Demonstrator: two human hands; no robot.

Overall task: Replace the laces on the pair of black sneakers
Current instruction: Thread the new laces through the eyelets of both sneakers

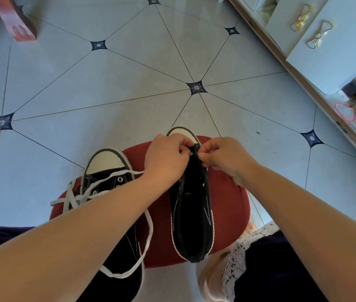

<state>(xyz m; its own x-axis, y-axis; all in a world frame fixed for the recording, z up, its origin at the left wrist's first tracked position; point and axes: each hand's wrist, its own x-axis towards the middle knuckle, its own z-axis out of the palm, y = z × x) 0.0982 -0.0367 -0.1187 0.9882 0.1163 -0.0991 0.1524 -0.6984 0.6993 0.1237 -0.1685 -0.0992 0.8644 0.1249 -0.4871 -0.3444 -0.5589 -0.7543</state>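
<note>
Hidden by fingers: the front end of the lacing opening of the right sneaker (194, 214) is covered, so I cannot tell if any lace is held there.
Hidden by arm: the left forearm crosses the left sneaker (107, 171) and covers its middle part.
Hard to make out: the heel of the left sneaker is dark against dark clothing near the bottom edge, and its outline is not clear.
Left hand (166, 158): fingers (183, 147) are curled and pinch the black upper of the right sneaker, just behind its pale toe cap.
Right hand (227, 158): fingers (207, 155) are curled too and pinch the same spot from the other side; the two hands are almost touching.
Right sneaker, place: directly under the fingers and stretching from them toward the person, on a red stool (227, 203).
Right sneaker, direction: long axis runs away from the person, toe beyond the fingers, heel nearest the body; its eyelets show no lace.
Left sneaker, place: to the left of the fingers and closer to the body than them, on the same stool.
Left sneaker, direction: about parallel to the other one, toe pointing away.
White lace (148, 225): it goes through the front eyelets of the left sneaker, loose, with ends spread to the left and a long loop passing under the left forearm.
Floor (129, 73): pale tiles beyond the fingers.
</note>
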